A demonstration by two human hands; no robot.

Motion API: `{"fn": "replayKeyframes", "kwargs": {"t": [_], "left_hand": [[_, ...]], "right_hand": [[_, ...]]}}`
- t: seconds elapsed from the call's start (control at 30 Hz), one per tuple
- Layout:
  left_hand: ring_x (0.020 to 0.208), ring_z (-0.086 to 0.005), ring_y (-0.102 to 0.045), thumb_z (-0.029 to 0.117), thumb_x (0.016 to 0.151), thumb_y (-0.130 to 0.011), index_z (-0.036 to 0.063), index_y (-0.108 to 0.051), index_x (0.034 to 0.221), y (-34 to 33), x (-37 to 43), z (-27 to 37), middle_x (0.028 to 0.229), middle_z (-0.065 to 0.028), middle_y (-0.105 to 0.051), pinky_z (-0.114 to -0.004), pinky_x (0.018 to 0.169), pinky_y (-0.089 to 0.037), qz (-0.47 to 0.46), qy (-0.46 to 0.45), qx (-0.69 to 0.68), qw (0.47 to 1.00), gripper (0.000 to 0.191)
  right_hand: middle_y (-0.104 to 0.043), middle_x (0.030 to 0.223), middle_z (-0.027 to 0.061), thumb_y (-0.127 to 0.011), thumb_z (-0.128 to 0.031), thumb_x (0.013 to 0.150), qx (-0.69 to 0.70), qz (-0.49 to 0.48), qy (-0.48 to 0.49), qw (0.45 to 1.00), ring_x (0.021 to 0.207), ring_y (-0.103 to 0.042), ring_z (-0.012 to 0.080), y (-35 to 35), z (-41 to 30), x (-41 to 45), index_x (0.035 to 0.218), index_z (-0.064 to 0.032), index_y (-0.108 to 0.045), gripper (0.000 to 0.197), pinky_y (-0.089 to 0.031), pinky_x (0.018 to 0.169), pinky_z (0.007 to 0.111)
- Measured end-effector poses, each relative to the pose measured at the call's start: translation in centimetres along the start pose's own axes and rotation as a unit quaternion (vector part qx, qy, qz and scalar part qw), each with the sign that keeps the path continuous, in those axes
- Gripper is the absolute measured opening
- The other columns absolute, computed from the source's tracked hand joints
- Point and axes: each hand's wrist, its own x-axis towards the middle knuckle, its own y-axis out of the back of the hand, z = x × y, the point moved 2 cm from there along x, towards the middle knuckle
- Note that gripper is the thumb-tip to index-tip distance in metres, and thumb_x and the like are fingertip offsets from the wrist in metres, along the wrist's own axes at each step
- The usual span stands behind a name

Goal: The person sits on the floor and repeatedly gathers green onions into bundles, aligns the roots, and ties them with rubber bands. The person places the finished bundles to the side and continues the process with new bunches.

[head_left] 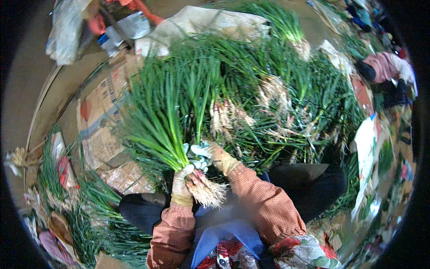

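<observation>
My left hand (182, 184), in a pale glove, grips a bunch of green onions (176, 148) near its base. The leaves point up and away, and the white roots (209, 191) hang toward my lap. Close beside it, my right hand (210, 155), gloved too, has its fingers at a few upright green stalks (200, 117); whether it grips them is hard to tell. Beyond both hands spreads a large heap of green onions (302, 87), with roots showing in several clumps, one of them (225, 116) just past my right hand.
A flattened printed cardboard box (100, 117) lies left of the heap, a white sack (205, 22) behind it. More green onions (111, 235) lie at lower left. My knees flank the hands. A person in pink (386, 69) is at far right; a white sheet (364, 158) lies nearer.
</observation>
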Motion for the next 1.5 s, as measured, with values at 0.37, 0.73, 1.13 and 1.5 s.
{"fn": "replayKeyframes", "kwargs": {"t": [0.37,0.73,1.13,1.5], "left_hand": [[0.063,-0.0153,-0.057,0.020,0.074,-0.065,0.0025,-0.058,0.100,-6.0,-4.5,4.5,0.078,-0.0073,-0.061,-0.024,0.060,-0.048,0.101,-0.164,0.126,0.973,0.032],[0.048,-0.0205,-0.058,0.002,0.076,-0.059,-0.0045,-0.054,0.111,1.0,2.4,8.4,0.076,-0.0131,-0.064,-0.028,0.041,-0.047,0.110,-0.164,0.254,0.947,0.036],[0.047,-0.0178,-0.058,-0.001,0.075,-0.058,-0.0034,-0.052,0.102,-2.1,1.9,5.3,0.070,-0.0136,-0.062,-0.024,0.040,-0.047,0.022,-0.074,0.167,0.983,0.028],[0.052,-0.0254,-0.061,0.005,0.076,-0.057,-0.0067,-0.057,0.100,0.2,2.1,4.0,0.076,-0.0173,-0.064,-0.034,0.052,-0.055,0.017,-0.108,0.156,0.982,0.027]], "right_hand": [[-0.065,0.094,0.0151,-0.058,-0.025,0.084,-0.421,0.151,0.057,0.892,0.083,-0.061,0.0252,6.3,-1.1,2.7,0.100,0.0010,-0.061,0.031,-0.048,0.081,0.036],[-0.065,0.098,0.0188,-0.069,-0.034,0.075,-0.544,0.296,0.015,0.785,0.093,-0.063,0.0306,9.7,-8.0,9.1,0.112,-0.0053,-0.057,0.049,-0.047,0.086,0.039],[-0.063,0.088,0.0048,-0.069,-0.029,0.080,-0.219,0.013,0.155,0.963,0.081,-0.057,0.0153,3.7,0.1,0.0,0.108,-0.0046,-0.053,0.040,-0.048,0.073,0.029],[-0.052,0.060,-0.0040,-0.064,-0.014,0.084,-0.014,-0.013,0.087,0.996,0.042,-0.047,0.0081,1.6,-6.6,-8.0,0.100,-0.0008,-0.056,0.022,-0.033,0.035,0.021]]}}
